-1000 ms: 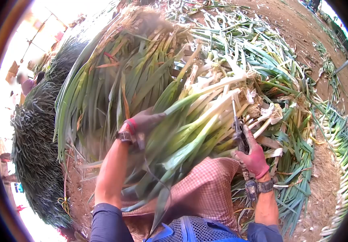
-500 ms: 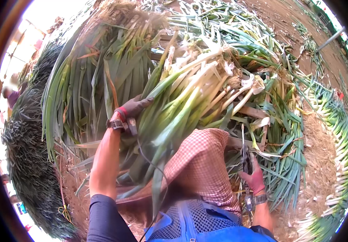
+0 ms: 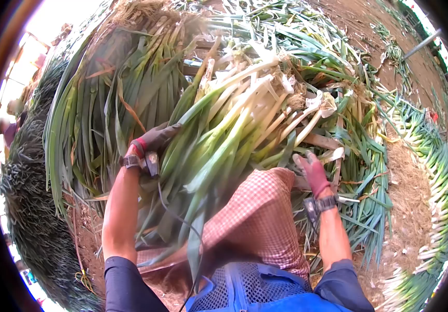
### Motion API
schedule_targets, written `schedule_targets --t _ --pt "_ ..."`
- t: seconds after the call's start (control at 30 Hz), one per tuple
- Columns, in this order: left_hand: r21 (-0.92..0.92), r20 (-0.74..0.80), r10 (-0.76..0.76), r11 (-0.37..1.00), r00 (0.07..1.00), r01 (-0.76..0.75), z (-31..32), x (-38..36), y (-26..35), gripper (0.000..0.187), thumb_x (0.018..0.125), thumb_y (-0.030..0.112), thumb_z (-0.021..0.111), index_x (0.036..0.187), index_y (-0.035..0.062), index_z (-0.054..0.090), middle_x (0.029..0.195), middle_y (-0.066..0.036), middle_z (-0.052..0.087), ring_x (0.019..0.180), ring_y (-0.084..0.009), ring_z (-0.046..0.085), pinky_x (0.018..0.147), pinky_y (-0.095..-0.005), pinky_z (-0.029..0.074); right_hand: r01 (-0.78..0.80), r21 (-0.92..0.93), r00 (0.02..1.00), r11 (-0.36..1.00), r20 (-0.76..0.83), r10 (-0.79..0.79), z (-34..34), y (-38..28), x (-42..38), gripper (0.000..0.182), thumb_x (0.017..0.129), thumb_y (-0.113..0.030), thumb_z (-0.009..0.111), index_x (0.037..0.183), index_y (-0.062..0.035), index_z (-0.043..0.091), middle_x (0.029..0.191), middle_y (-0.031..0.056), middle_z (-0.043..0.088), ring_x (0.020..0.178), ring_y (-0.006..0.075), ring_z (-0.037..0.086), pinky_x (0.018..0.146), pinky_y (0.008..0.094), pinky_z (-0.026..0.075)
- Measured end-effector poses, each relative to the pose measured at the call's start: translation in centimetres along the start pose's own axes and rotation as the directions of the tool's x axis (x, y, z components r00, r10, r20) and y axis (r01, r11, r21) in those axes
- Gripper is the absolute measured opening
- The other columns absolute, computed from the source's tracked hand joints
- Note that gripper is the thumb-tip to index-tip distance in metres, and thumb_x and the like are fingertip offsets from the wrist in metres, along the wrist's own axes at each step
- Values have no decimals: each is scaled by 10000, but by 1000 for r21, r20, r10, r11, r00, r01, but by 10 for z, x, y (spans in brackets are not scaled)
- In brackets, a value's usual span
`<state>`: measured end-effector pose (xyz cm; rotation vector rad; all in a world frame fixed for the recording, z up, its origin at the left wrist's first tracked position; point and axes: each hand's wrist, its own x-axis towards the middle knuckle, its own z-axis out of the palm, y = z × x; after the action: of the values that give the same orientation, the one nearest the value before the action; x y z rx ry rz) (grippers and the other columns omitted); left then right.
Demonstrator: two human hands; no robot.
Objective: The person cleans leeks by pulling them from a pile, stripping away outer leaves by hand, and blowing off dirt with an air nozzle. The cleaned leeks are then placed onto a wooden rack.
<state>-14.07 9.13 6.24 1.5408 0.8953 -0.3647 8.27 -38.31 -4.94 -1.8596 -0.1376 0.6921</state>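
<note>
A pile of leeks [image 3: 234, 119] lies in front of me, pale root ends toward the far right and green leaves draping toward my lap. My left hand [image 3: 156, 139], in a dark glove with a red cuff, lies with stretched fingers against the leaves on the pile's left side; its thumb is hidden. My right hand [image 3: 313, 172], in a reddish glove, is beside the root ends with its fingers apart and nothing visible in them. Each wrist carries a strapped device, and a cable runs down from the left one.
A thick bundle of leeks [image 3: 115, 99] hangs at the left, beside a dark stack of leaves [image 3: 42, 208]. A row of leeks [image 3: 437, 208] curves along the right, past dry straw [image 3: 408, 203]. My knee in checked cloth [image 3: 260, 208] is raised below the pile. A pole [image 3: 422, 43] stands far right.
My right hand has moved up toward the root ends, and the dark long tool it held is out of sight. My left hand stays at the leaves, slightly farther left in view.
</note>
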Motion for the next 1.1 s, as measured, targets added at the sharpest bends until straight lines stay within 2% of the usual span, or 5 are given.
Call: schedule_targets --t 0.27,0.6,0.77,0.97,1.1 --pt "-39 116 31 999 993 -27 -9 15 -8 904 949 477 786 1629 13 412 1466 -125 613 1280 -196 595 1099 -362 489 -297 432 910 851 400 114 71 -52 35 477 1070 -373 667 1246 68 716 1150 99 766 1039 173 721 951 317 565" --pt "-91 297 -35 994 954 65 -13 12 27 948 951 436 801 1656 -11 352 1512 -111 578 1321 -184 558 1147 -353 442 -210 336 885 918 464 33 114 -50 94 436 1055 -283 677 1319 63 646 1115 31 710 986 125 684 951 292 539" --pt "484 163 -241 865 957 136 -32 54 59 863 965 525 754 1566 -39 497 1332 -104 691 1132 -185 628 1062 -353 485 -354 409 863 841 489 126 99 -49 72 437 1070 -316 660 1309 50 675 1177 9 689 1091 103 639 1007 287 496" --pt "220 116 157 959 981 -179 -9 95 85 1012 953 621 712 1625 -59 380 1543 -172 554 1393 -224 518 1198 -351 384 -16 225 867 974 488 -98 89 6 74 414 1146 -301 542 1342 39 674 1247 44 703 1172 148 642 1060 303 481" --pt "146 157 191 966 969 -214 -11 113 72 1200 902 658 750 1690 -56 194 1683 -211 392 1530 -245 393 1272 -354 294 -407 348 766 844 633 108 96 6 83 383 1113 -257 602 1417 -26 639 1299 81 714 1221 210 680 1075 369 528"
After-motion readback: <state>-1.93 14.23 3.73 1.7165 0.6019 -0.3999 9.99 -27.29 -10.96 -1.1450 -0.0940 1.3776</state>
